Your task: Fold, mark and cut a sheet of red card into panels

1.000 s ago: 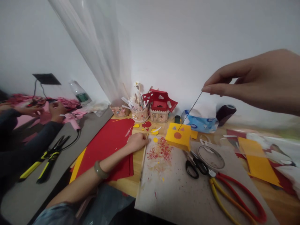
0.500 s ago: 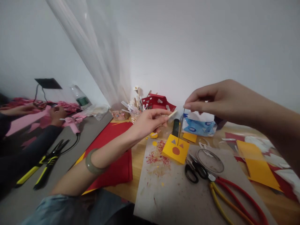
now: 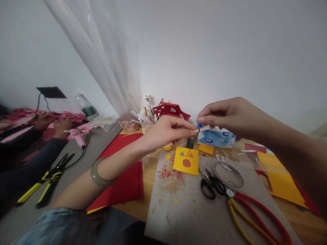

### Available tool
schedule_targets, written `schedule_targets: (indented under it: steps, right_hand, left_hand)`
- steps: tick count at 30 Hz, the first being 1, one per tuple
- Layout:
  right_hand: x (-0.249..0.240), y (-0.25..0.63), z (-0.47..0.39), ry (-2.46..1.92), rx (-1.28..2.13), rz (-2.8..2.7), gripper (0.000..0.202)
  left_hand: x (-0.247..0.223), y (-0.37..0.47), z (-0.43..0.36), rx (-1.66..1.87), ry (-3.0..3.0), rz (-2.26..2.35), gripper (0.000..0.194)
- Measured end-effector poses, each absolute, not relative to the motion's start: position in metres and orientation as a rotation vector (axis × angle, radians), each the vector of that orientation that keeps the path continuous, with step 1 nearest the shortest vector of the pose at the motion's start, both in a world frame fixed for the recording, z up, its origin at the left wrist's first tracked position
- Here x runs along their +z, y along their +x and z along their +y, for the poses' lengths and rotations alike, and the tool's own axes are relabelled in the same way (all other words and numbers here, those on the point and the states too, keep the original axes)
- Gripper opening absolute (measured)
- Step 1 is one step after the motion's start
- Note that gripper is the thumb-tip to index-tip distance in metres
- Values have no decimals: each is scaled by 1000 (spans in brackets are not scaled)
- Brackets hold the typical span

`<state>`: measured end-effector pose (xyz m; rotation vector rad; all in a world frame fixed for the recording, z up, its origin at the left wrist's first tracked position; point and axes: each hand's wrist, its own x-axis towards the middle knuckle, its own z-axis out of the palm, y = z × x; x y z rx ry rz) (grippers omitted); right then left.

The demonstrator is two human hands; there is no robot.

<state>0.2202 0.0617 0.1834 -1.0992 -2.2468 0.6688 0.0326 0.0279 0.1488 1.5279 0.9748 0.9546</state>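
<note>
My left hand (image 3: 172,131) pinches a short pale stick (image 3: 203,129) that points right, with its free end below my right fingers. Thumb and fingertips closed, my right hand (image 3: 224,112) grips the upper end of a thin dark cord (image 3: 195,137). The cord crosses the stick, bends there and slants down to a yellow paper box (image 3: 180,166). Cut-outs in the box form two triangles and a round shape. Whether the box hangs or touches the grey board (image 3: 173,211) beneath it, I cannot tell.
Black-handled scissors (image 3: 208,190), a wire coil (image 3: 241,178) and red-and-yellow-handled cutters (image 3: 258,214) lie on the board. Behind are a blue tissue pack (image 3: 217,139) and a red cut-out box (image 3: 167,109). Red paper (image 3: 127,170) lies left; a co-worker's hands (image 3: 62,128) handle pink paper beyond.
My left hand has moved right, bringing the stick against the cord. My right hand has come slightly down and left. The yellow box has swung left and turned to face me more squarely.
</note>
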Motion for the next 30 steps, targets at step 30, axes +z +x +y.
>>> schedule_targets:
  steps: [30]
  right_hand:
    - [165,224,47,-826,-217,-2329,27]
  left_hand:
    - [163,33,60,982,1669,1177,8]
